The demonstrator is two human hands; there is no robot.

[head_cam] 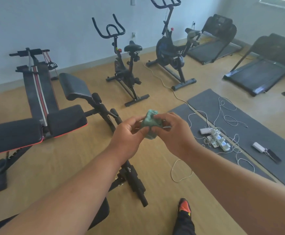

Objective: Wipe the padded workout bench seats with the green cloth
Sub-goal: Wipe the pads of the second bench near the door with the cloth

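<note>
Green cloth bunched, two hands gripping, left hand, right hand

Head cam, wide-angle, looks fwd/down; hands close, gym floor beyond.

wood floor | pale blue wall | two exercise bikes | two treadmills | grey mats | daylight
</note>
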